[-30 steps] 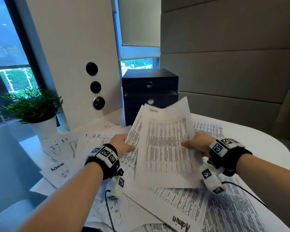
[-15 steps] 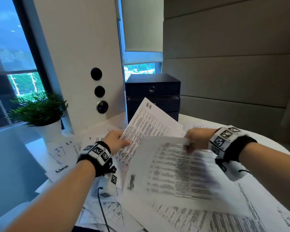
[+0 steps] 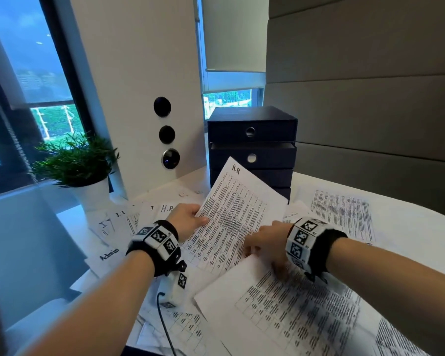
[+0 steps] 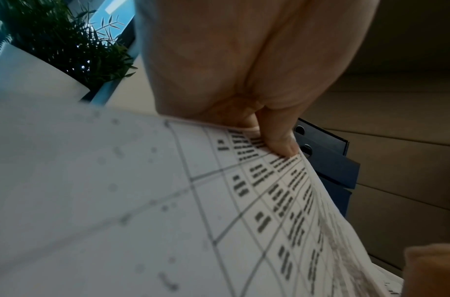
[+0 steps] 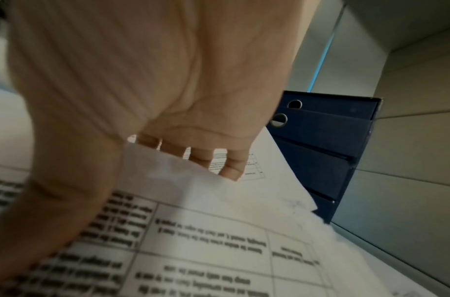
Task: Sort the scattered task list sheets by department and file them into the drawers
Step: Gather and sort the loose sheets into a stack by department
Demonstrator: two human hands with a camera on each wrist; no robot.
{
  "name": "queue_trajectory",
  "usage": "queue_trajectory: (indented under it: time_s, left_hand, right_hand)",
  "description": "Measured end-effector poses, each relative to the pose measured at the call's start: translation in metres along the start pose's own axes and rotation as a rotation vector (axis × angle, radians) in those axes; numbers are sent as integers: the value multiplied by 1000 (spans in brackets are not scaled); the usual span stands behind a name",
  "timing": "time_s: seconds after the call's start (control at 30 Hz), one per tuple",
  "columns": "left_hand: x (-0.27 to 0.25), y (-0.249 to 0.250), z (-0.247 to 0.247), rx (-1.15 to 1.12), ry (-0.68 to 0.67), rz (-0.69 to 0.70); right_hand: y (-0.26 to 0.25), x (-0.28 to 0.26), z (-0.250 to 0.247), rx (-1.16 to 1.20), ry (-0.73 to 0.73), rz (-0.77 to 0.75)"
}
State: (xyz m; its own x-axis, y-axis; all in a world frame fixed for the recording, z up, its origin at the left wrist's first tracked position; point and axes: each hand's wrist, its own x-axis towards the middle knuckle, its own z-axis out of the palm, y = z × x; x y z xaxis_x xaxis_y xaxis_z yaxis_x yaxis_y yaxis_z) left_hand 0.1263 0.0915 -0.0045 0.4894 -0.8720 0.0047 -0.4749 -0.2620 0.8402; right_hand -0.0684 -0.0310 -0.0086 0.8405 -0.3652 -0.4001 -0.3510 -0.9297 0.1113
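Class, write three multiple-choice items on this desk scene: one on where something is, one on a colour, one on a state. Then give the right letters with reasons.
1. Where does the potted plant stand?
A. by the left window
B. on the drawer unit
C. right of the drawer unit

2. What colour is the drawer unit?
A. white
B. dark navy
C. red

3. What is the left hand doing?
A. resting flat on the table
B. pulling a drawer
C. gripping the H.R sheet

Answers: 1 A, its white pot sits at the sill; 2 B, in both wrist views it looks dark blue; 3 C, the thumb pinches the sheet's edge.
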Motion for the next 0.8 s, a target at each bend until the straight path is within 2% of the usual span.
queue_trajectory:
  time_s: [0.07, 0.13, 0.27, 0.33, 0.4, 0.47, 0.53, 0.57, 0.67, 0.7, 0.77, 0.8]
  left_hand:
    - [2, -2, 0, -9, 0, -7]
    - [2, -5, 0, -30, 5, -28]
    - [0, -3, -1, -91, 49, -68]
    - [2, -2, 0, -233, 80, -119]
    - [1, 0, -1, -228, 37, -169]
    - [1, 0, 2, -348, -61, -231]
    - [5, -2, 7, -339, -122, -291]
    - [8, -5, 9, -277, -134, -293]
    - [3, 1, 19, -67, -96, -207]
    - [-1, 2, 21, 24, -91, -168]
    - [-3, -2, 24, 184, -80, -105]
    - [-4, -1, 25, 191, -68, -89]
  right_hand:
    - [4, -3, 1, -114, -3, 32]
    - [10, -11, -1, -107, 71, 58]
    - [48, -31, -9, 421, 355, 244]
    - [69, -45, -11, 685, 571, 384]
    - [84, -54, -7, 891, 691, 571]
    - [88, -53, 0, 901, 614, 693]
    - [77, -46, 9, 894, 480, 700]
    - [68, -41, 15, 980, 420, 669]
    - [35, -31, 28, 1381, 293, 505]
    - [27, -30, 29, 1438, 271, 477]
    - [23, -34, 27, 1378, 251, 468]
    - [26, -40, 24, 1282, 230, 473]
